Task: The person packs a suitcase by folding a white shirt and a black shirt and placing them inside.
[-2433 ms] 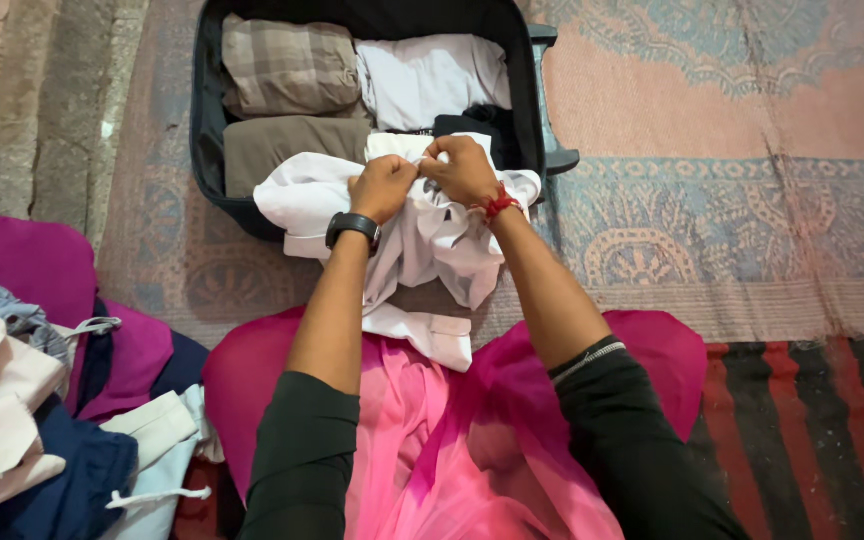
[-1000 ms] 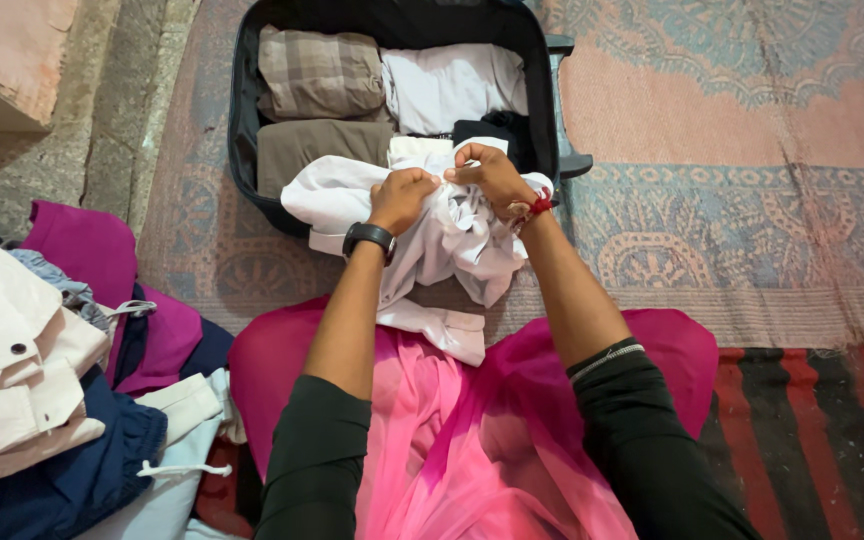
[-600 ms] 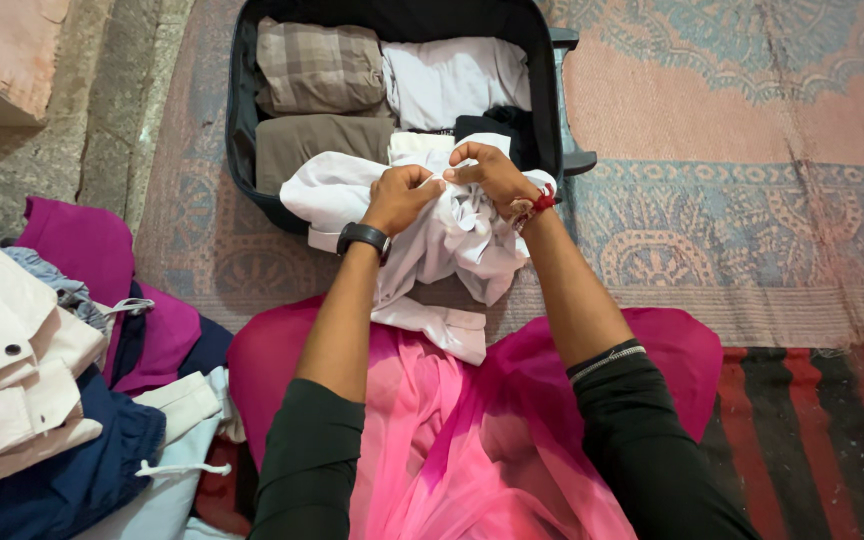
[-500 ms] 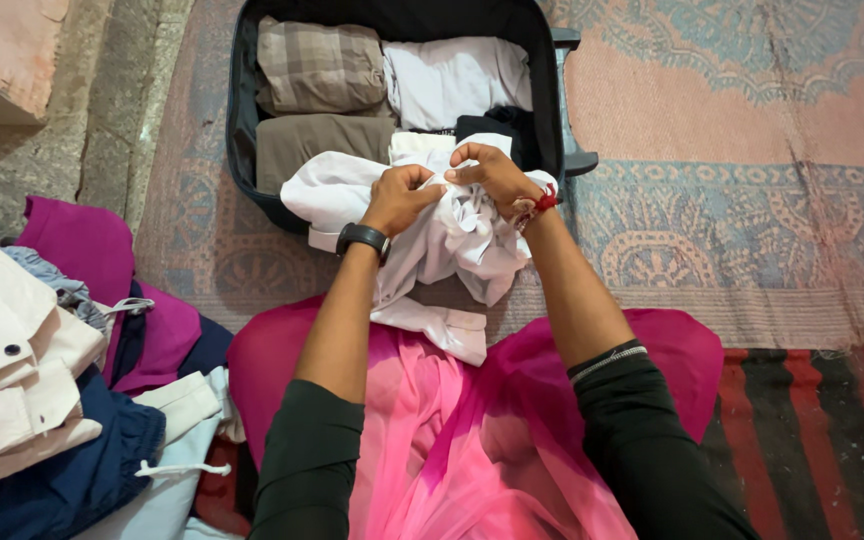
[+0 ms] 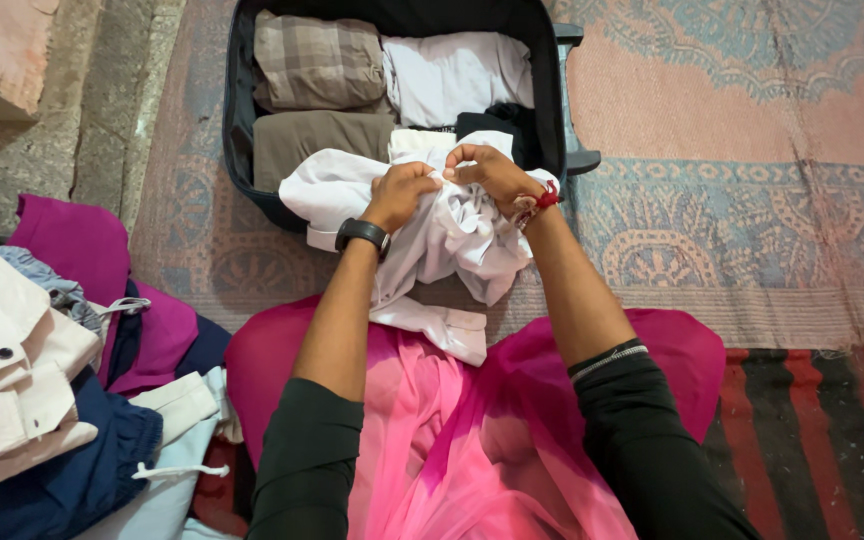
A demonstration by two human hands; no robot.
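Both hands, left hand (image 5: 400, 192) and right hand (image 5: 489, 172), are closed on a crumpled white cotton shirt (image 5: 442, 235), which hangs beneath them over the near edge of the open dark suitcase (image 5: 239, 150).

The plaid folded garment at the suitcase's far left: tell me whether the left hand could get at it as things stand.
Probably yes. The plaid garment lies uncovered on top in the open suitcase, but the left hand is gripping the white shirt and would need to let go.
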